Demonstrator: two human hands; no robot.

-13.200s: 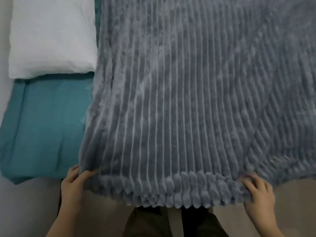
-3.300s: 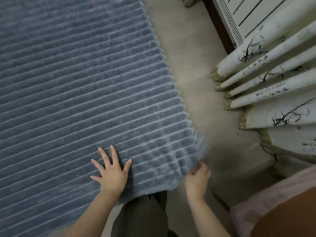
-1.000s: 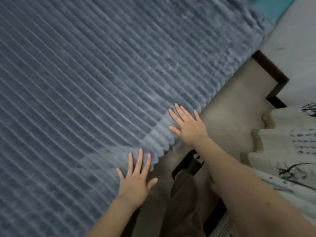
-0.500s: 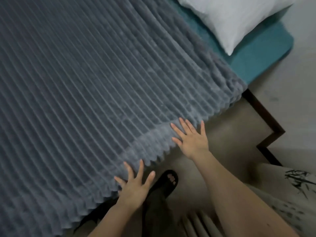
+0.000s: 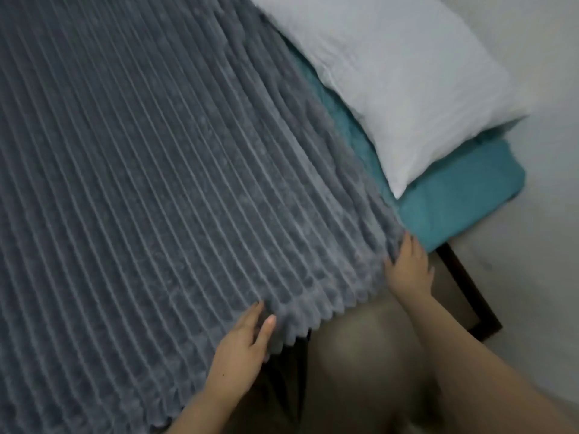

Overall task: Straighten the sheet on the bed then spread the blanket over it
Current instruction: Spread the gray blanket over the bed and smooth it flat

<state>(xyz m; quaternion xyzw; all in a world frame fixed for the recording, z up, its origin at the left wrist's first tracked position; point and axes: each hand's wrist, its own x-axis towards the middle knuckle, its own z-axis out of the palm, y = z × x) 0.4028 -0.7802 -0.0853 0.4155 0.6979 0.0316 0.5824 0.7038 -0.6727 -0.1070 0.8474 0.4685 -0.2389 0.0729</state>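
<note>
Both hands (image 5: 326, 308) gripping blanket (image 5: 156, 183) edge

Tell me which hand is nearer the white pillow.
Right. The right hand is at the blanket corner, just below the teal sheet under the pillow. The left hand rests further along the blanket's near edge, farther away.

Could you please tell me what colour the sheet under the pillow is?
Teal; the sheet shows best in the head view.

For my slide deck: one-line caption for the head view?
Both hands, left and right, at the grey blanket's edge beside the pillow.
</note>
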